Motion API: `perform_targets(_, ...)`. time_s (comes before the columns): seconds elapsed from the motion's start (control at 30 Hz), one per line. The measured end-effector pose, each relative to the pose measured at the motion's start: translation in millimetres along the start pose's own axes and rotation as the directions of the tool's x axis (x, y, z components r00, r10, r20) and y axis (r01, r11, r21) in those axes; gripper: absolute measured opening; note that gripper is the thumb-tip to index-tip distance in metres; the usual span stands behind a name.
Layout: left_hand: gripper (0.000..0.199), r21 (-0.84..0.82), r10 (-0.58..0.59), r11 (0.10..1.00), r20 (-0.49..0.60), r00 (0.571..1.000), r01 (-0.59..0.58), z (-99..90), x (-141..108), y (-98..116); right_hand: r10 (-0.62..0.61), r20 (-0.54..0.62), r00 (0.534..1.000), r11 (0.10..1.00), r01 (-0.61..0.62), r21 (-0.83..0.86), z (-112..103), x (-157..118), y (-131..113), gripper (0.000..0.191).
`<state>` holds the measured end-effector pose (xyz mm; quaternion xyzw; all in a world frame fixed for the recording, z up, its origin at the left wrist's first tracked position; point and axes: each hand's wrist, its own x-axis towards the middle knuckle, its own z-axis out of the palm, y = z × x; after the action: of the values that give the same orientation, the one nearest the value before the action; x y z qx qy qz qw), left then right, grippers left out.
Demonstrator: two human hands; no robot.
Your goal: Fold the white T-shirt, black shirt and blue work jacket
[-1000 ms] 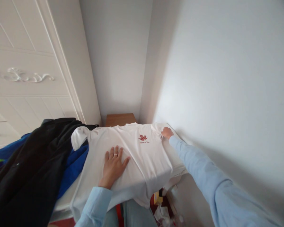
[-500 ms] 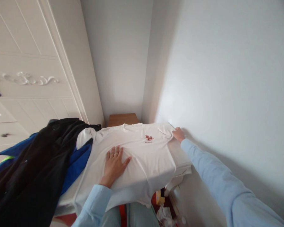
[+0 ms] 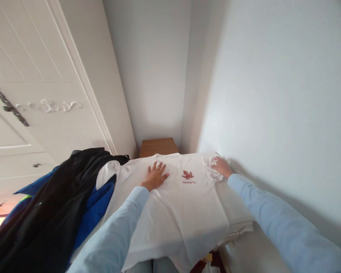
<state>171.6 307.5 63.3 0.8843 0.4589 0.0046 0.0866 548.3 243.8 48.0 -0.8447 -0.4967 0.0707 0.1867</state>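
Note:
A white T-shirt (image 3: 170, 212) with a red maple leaf print (image 3: 188, 175) and lettering under it lies spread out, collar at the far side and hem hanging towards my legs. My left hand (image 3: 155, 176) rests flat on the shirt just below the collar, fingers spread, a ring on one finger. At the far right, my right hand (image 3: 221, 167) pinches the bunched sleeve (image 3: 213, 169) between closed fingers. The opposite sleeve (image 3: 109, 172) lies puffed up over dark clothing on the left.
Black (image 3: 45, 204) and blue garments (image 3: 95, 210) are heaped on the left. A white wardrobe (image 3: 108, 76) rises behind them, and a wooden top (image 3: 158, 146) stands in the corner. The pale wall (image 3: 281, 94) runs close along the right. Items lie on the floor below, partly hidden.
My left hand has slid up the shirt towards the collar. My right hand has drawn the sleeve inward, and it is more bunched now. The view has turned slightly left.

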Motion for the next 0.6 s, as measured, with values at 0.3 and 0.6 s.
perform_targets(0.3,0.079,0.046,-0.356,0.933,-0.027,0.934,0.357,7.2,1.5,-19.2,-0.053,-0.230,0.972,0.991,0.080,0.110,-49.6,17.4,17.9,0.042)
perform_targets(0.6,0.067,0.044,-0.148,0.987,-0.142,0.979,0.156,-18.7,15.7,19.6,0.060,-0.032,0.998,0.997,-0.058,0.044,-68.3,7.8,28.8,0.045)
